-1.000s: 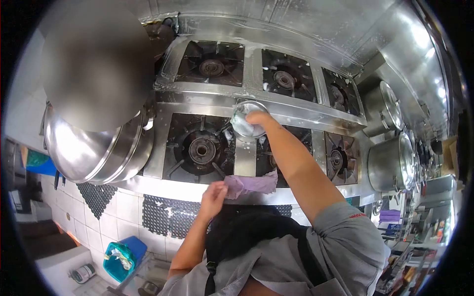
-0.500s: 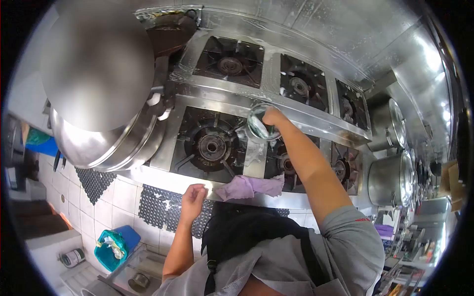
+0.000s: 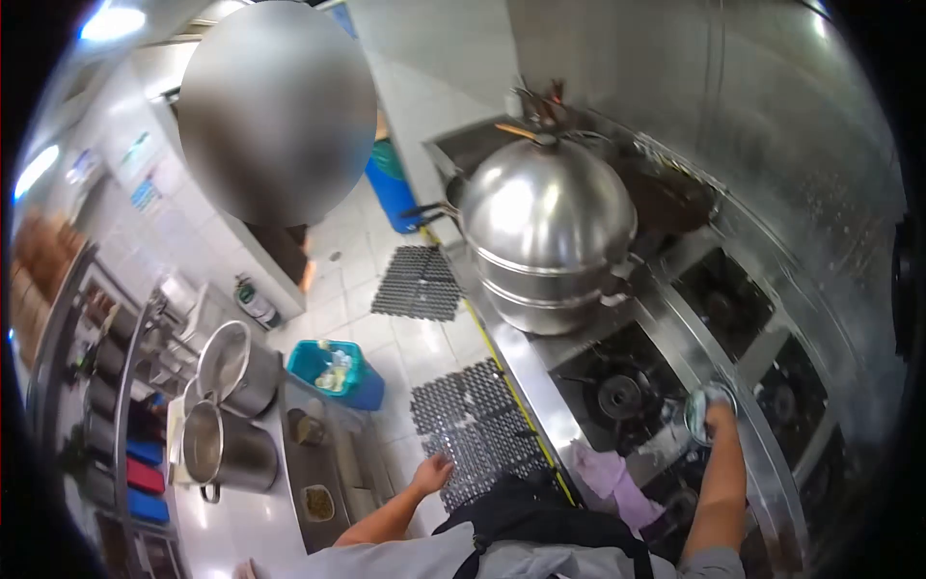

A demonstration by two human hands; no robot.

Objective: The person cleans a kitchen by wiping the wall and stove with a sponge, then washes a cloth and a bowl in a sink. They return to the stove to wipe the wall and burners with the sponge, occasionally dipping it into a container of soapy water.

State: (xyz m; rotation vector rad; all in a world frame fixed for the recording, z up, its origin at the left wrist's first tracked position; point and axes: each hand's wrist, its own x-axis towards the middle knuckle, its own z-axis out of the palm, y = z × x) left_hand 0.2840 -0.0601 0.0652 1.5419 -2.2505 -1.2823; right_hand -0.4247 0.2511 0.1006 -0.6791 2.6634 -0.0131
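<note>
My right hand (image 3: 718,415) is at a round clear bowl (image 3: 696,417) with something pale and greenish in it, above the stove between the burners. The fingers are partly inside the bowl and hard to make out. My left hand (image 3: 433,473) hangs over the black floor mat, fingers curled together, and what it holds, if anything, is too small to tell. A purple cloth (image 3: 617,484) lies on the stove's front edge. Nearest the cloth is a black burner (image 3: 620,396). A large domed steel steamer (image 3: 552,232) stands on the stove beyond it.
A teal and blue bin (image 3: 362,381) with waste stands on the tiled floor. Black mats (image 3: 417,282) lie along the stove. Two steel pots (image 3: 227,449) stand on the left counter (image 3: 217,531). A fire extinguisher (image 3: 257,303) is by the wall. A blurred round patch hides the upper left.
The view has swung left, bringing the floor and left counter into sight. My right hand remains at the bowl above the stove. My left hand is now farther from the purple cloth.
</note>
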